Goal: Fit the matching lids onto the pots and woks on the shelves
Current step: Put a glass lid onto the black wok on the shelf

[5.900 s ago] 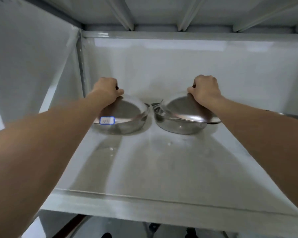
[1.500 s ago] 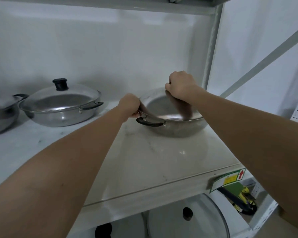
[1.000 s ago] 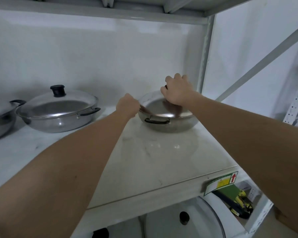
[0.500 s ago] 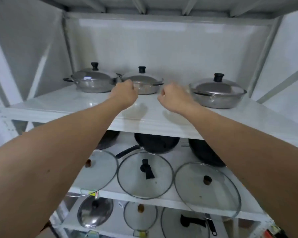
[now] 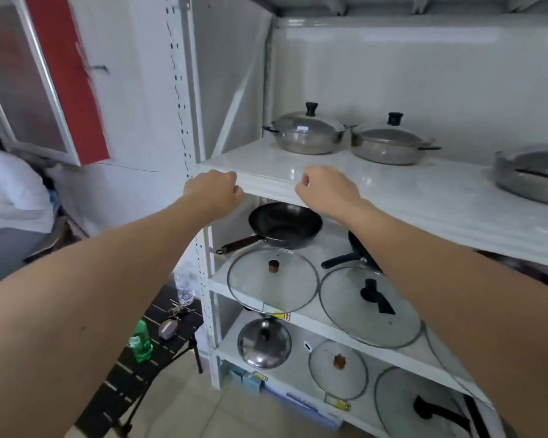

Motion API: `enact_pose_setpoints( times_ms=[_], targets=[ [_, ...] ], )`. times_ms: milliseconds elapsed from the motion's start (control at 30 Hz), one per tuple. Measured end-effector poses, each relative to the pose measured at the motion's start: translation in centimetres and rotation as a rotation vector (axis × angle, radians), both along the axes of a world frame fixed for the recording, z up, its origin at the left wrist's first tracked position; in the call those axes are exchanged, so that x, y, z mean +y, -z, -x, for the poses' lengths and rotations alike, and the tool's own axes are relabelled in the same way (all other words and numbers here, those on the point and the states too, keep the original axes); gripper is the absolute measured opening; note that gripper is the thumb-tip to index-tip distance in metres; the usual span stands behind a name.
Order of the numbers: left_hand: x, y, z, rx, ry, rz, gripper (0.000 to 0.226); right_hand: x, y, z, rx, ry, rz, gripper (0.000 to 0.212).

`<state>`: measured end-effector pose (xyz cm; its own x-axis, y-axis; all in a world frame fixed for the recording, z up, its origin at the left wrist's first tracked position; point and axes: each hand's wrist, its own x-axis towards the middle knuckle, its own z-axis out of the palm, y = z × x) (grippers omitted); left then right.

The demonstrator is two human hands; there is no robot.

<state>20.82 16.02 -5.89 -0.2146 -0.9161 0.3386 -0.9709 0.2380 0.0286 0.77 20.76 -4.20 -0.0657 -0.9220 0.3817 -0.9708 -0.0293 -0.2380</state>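
steel pots [image 5: 307,139] lidded, wok [image 5: 285,226] uncovered

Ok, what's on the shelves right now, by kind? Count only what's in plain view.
Lidded pots: 3
Woks: 2
Glass lids: 4
Steel lid: 1
Total: 10; more may be hidden.
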Motion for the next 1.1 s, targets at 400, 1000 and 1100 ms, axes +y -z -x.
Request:
enact_pose_setpoints(
  times_ms=[400,1000,1100],
  targets=[
    [-9.5,13.0,-2.6,-0.023,0.16,-0.174,0.026,-7.2,12.6,-3.8,-0.064,0.101,-0.151,0.018],
    [-30.5,32.7,6.8,-0.134,0.139,-0.223,0.037,-26.9,36.3,-1.2,0.137,0.241,-0.312,0.044],
    [-31.2,33.7,6.2,-0.137,0.141,-0.191,0.036,-27.0,38.2,-1.4,0.153,0.225,-0.328,0.04]
  ],
)
